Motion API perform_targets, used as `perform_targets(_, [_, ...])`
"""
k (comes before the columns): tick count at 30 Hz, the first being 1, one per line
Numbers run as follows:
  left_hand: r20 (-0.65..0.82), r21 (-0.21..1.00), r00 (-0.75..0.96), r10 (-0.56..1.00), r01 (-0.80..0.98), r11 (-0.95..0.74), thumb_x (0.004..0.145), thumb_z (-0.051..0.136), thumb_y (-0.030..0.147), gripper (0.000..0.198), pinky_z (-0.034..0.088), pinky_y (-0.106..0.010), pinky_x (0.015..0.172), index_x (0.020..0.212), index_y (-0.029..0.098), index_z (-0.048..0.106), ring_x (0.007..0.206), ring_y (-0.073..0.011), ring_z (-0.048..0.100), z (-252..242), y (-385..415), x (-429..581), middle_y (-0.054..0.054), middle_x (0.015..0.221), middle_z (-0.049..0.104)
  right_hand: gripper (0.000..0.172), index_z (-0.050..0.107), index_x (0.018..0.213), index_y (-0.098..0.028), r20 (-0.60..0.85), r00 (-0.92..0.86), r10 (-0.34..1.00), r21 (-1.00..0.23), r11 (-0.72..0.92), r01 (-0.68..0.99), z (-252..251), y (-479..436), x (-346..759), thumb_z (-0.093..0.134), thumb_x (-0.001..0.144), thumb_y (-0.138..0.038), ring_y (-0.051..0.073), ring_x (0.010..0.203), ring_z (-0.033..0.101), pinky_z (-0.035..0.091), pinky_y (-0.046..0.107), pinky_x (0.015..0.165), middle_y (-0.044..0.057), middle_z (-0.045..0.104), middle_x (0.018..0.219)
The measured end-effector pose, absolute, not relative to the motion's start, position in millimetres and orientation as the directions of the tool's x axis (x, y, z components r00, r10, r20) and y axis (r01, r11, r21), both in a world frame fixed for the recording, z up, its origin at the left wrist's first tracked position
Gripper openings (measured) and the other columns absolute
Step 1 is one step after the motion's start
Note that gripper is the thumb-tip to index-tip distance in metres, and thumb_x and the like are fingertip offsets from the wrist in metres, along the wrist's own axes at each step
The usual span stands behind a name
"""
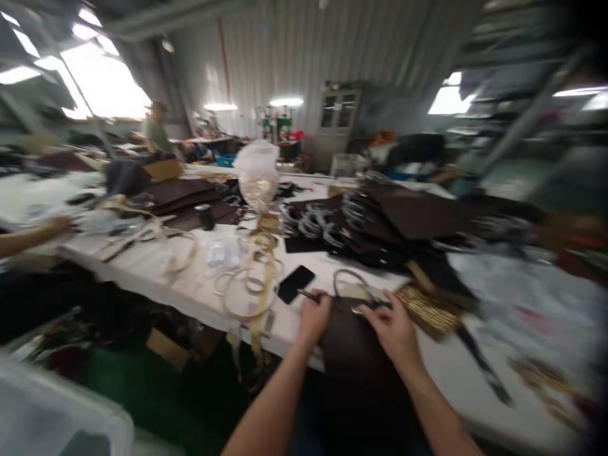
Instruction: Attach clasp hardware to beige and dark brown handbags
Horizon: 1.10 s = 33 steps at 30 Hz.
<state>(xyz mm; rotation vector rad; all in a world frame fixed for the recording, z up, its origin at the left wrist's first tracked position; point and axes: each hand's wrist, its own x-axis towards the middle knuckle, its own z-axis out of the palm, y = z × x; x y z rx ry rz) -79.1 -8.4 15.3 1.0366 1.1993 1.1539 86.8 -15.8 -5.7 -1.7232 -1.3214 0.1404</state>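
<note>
At a white worktable [437, 364], the left hand [316, 313] closes around a slim dark piece [310, 296]; the right hand [396, 326] pinches the top of a dark panel [349, 345], which, overhanging the edge, could slide off if that pinch loosens.

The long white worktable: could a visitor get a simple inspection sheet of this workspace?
Surface: long white worktable, crowded.
Job's things: flat dark brown panel at the near edge; a dark curved loop by its top.
Clutter: black phone-like slab, coiled cream strips, cardboard box of shiny gold pieces, stacked dark brown sheets, filled translucent plastic bag.
Hands: left hand closed around a slim dark piece; right hand at the panel's top edge, exact grip blurred.
Cables: none certain; bundled grey loops could be cords or handles.
Surroundings: another person's hand far left, a person farther back, pale two-door cabinet, grey corrugated wall.
</note>
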Motion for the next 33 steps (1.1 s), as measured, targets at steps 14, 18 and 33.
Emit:
perform_targets(14, [0.093, 0.972, 0.083, 0.992, 0.208, -0.109, 0.09, 0.077, 0.058, 0.044, 0.056, -0.043, 0.092, 0.115, 0.022, 0.083, 0.101, -0.0354, 0.074, -64.4, 24.5, -60.1, -0.009, 0.104, 0.082, 0.063, 0.058, 0.161, -0.027, 0.329, 0.265, 0.906, -0.734, 0.069, 0.675, -6.4, -79.8, 147.3, 0.077, 0.101, -0.028, 0.022, 0.095, 0.071, 0.058, 0.039, 0.097, 0.003, 0.076, 0.113])
perform_targets(18, [0.131, 0.964, 0.091, 0.987, 0.219, -0.149, 0.097, 0.073, 0.064, 0.054, 0.053, -0.049, 0.109, 0.129, 0.02, 0.078, 0.122, -0.0401, 0.073, -53.8, 16.6, -51.2, -0.016, 0.122, 0.08, 0.063, 0.054, 0.165, -0.023, 0.377, 0.24, 0.895, -0.539, 0.001, 0.843, -7.2, -86.8, 146.1, 0.074, 0.106, -0.029, 0.031, 0.122, 0.066, 0.053, 0.047, 0.111, 0.012, 0.072, 0.132])
perform_targets(33, [0.125, 0.955, 0.142, 0.982, 0.25, -0.158, 0.102, 0.074, 0.041, 0.081, 0.028, -0.052, 0.141, 0.171, 0.013, 0.044, 0.168, -0.0382, 0.039, -43.4, -44.2, -61.5, -0.025, 0.177, 0.044, 0.058, 0.064, 0.155, -0.017, 0.451, 0.247, 0.858, -0.583, 0.073, 0.809, -23.3, -66.8, 145.0, 0.061, 0.11, -0.054, 0.03, 0.095, 0.069, 0.058, 0.047, 0.095, 0.015, 0.076, 0.118])
